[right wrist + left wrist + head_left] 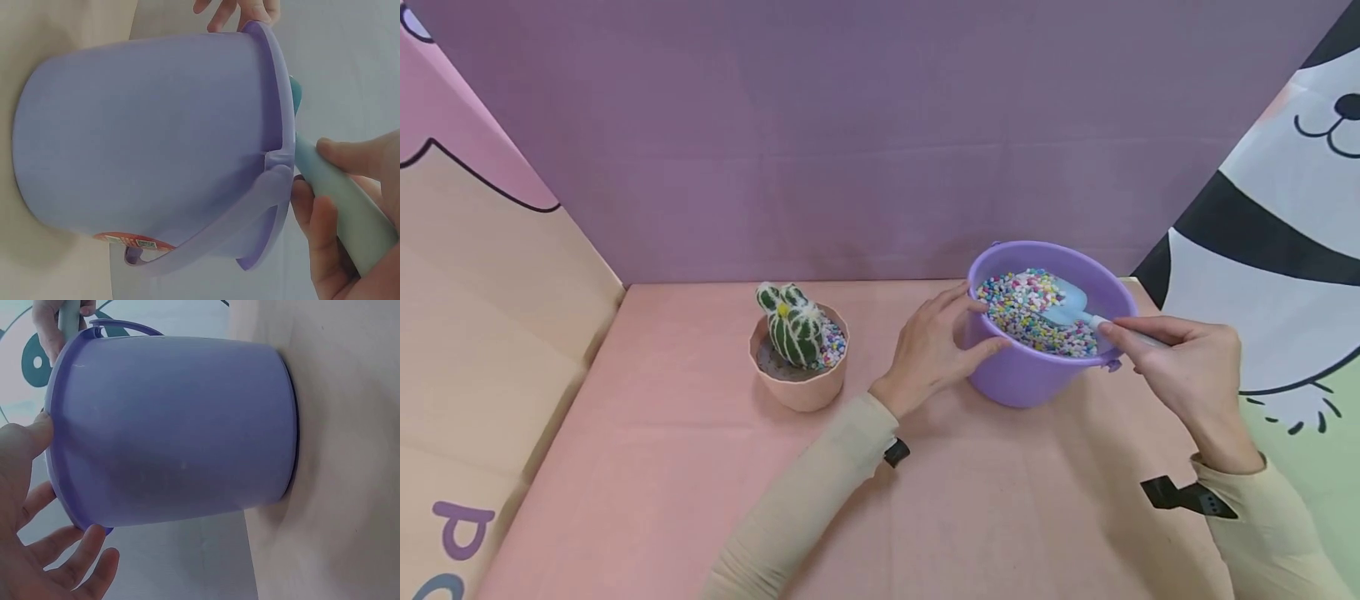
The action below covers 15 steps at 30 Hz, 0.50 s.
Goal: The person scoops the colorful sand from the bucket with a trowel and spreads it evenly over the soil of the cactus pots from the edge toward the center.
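A purple bucket (1028, 379) holds many small multicoloured pebbles (1026, 292). My right hand (1187, 358) grips the handle of a light-blue small shovel (1067, 312), its blade among the pebbles inside the bucket. In the right wrist view, thumb and fingers wrap the shovel's pale handle (350, 200); the rim hides most of the blade. Against the bucket's left rim rests my left hand (936, 346), fingers spread and thumb touching the rim. To its left stands a peach pot (805, 392) with a green cactus (796, 335) and some coloured pebbles (831, 343) on its right side.
A pink cloth (700, 492) covers the table. Behind stands a purple backdrop (865, 142), with printed panels at both sides. The bucket's handle (212, 234) hangs down its right side, by a red label (134, 241).
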Each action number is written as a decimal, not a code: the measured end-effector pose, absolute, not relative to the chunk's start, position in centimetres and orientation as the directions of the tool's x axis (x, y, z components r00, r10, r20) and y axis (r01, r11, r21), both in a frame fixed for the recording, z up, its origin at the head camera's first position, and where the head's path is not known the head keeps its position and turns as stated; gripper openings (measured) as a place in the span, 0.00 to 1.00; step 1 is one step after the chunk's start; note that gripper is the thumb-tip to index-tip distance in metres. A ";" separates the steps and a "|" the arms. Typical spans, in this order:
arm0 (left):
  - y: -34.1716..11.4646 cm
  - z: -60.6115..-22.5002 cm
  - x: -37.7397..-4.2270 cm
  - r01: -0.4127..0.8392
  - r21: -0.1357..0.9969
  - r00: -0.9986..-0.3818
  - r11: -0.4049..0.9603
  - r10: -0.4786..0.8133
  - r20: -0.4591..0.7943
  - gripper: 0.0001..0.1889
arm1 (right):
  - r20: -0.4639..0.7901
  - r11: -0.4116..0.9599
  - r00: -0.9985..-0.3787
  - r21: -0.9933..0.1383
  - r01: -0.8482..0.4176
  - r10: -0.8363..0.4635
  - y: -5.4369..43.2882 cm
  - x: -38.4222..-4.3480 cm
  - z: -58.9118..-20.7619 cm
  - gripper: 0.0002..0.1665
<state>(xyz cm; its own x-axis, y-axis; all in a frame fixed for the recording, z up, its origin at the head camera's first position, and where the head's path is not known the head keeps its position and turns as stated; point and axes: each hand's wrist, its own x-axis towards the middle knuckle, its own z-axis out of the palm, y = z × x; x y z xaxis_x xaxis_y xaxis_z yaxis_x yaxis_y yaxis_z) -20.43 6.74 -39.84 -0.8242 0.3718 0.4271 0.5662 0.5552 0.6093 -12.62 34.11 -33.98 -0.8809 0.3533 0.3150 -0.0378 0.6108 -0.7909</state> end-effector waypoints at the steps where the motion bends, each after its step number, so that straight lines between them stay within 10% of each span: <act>1: 6.7 -39.9 -20.4 0.565 0.609 -0.825 0.556 0.369 0.428 0.29 | 0.317 0.613 -0.882 -0.789 -0.041 0.350 34.1 -12.6 -34.0 0.16; 15: 7.1 -40.5 -20.2 0.546 0.627 -0.837 0.556 0.333 0.434 0.29 | 0.329 0.629 -0.888 -0.775 -0.060 0.321 34.0 -12.9 -34.3 0.18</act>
<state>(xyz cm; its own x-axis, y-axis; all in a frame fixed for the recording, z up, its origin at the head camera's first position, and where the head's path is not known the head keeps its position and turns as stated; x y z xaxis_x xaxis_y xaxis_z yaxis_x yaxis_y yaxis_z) -20.22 7.12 -40.47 -0.8374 0.3327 0.4337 0.5456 0.5560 0.6271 -12.89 33.98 -34.26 -0.8884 0.3207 0.3286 -0.0599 0.6287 -0.7753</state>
